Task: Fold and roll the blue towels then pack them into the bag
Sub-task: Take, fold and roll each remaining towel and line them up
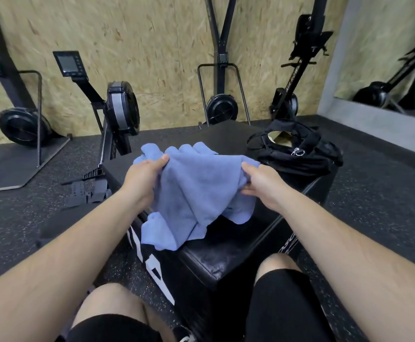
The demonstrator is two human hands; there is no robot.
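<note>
Head view: far right on the black padded box point(216, 257), the black gym bag point(300, 157) lies unzipped; something pale shows in its mouth, too small to identify. The left hand point(143, 174) and right hand point(261, 184) each pinch an edge of a crumpled blue terry towel point(197, 191), which sags onto the box's near-left corner. Its far folds may be a second towel; I cannot tell.

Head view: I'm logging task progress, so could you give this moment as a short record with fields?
left grip: pinches the blue towel at its top edge
right grip: holds the towel's opposite side
towel state: bunched, not yet folded, hanging onto the black box
black bag: on the box, far right, top open
</note>
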